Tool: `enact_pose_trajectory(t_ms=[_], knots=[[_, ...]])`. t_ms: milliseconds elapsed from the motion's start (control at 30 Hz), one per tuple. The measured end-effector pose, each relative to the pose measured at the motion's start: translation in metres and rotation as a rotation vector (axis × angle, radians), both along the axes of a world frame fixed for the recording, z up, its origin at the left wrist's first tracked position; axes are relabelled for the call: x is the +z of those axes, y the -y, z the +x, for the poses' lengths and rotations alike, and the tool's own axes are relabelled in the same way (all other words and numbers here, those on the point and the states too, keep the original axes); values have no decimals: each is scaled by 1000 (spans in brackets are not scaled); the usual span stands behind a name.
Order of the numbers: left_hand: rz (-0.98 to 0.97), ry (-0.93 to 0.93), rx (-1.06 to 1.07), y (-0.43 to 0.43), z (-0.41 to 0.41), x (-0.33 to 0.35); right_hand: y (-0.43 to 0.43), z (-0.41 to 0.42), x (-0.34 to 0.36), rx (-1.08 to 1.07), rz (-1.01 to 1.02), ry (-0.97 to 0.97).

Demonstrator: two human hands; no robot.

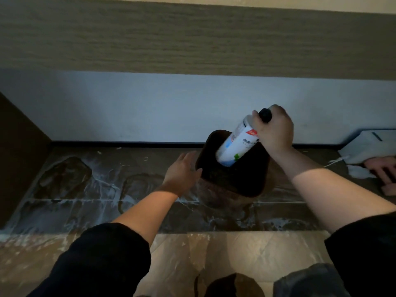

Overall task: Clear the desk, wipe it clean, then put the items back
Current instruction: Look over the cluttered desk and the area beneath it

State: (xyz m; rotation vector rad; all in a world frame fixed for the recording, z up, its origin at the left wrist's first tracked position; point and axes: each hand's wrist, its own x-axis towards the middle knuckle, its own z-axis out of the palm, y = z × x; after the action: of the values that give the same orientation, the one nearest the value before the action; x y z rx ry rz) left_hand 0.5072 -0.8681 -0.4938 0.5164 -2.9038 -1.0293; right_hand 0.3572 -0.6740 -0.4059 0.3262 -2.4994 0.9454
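Place: I read an indoor room, home or lodging; I can't tell which.
Floor: dark marbled tiles [85,209], white-streaked, beside beige tiles [235,254].
Wall: white wall [128,108], black skirting [128,144], wood-grain panel [192,39] above.
Furnishing: waste bin [231,181] on the floor.

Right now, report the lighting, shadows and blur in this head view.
Head view, dim overall, a pale glow on the wall at left; head view, a hard shadow edge crosses the right forearm, so the right hand gripping the bottle sits darker; head view, the dark container is plain black inside; head view, the bottle's label is too soft to read.
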Motion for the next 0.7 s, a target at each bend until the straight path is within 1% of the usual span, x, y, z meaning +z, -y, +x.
enact_pose_trajectory(t_ms=[33,67,133,167,200,267,333,433,500,567,633,700], knots=[[-64,-11,-35,-3,1,-2,-4,1,-7,27,81,-30],[-104,-18,-66,-6,2,-2,-7,2,-16,61,174,-9],[-170,7,-107,-12,4,-5,-8,9,-35,125,394,190],[-228,39,-122,-15,4,-7,-7,16,-44,166,510,305],[-306,84,-134,-16,5,-9,-7,22,-54,213,606,381],[-472,186,-144,-16,5,-10,-2,36,-71,299,729,402],[-582,228,-137,-15,8,-10,7,49,-80,363,795,333],[-652,238,-101,-11,21,-3,24,68,-77,411,815,262],[-666,323,-92,-10,37,11,32,84,-59,410,789,297],[-637,389,-97,-10,57,36,36,105,-34,412,787,371],[-578,380,-114,-14,79,70,36,126,-3,443,819,449],[-559,357,-133,-21,101,107,26,148,27,469,844,453]])
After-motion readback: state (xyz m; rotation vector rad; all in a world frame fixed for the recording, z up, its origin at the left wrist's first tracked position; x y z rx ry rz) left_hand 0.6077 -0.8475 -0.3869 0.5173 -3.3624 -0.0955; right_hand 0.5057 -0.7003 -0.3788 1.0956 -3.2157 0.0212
